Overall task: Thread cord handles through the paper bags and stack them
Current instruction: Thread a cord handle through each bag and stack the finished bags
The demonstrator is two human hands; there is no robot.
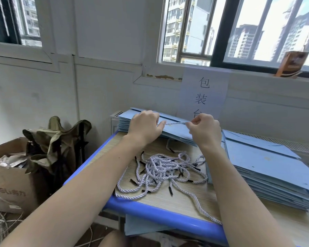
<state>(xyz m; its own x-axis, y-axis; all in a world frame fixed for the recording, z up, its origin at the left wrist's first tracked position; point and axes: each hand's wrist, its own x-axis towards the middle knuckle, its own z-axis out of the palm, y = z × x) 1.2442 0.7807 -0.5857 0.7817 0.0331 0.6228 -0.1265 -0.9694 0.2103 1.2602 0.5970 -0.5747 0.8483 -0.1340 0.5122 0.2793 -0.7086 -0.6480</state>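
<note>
Head view: left hand [144, 126] and right hand [203, 129] are curled, each pinching one end of a taut cord [175, 123] stretched between them. Both hands rest over the far bag stack [175, 130] on the table [161, 213]. Loose cords [165, 171] with black tips lie in a pile nearer. A second bag stack [268, 168] sits right. Wall sign [202, 92] reads "包装台", last character partly hidden. Left, a box [9, 184] bears unclear print.
</note>
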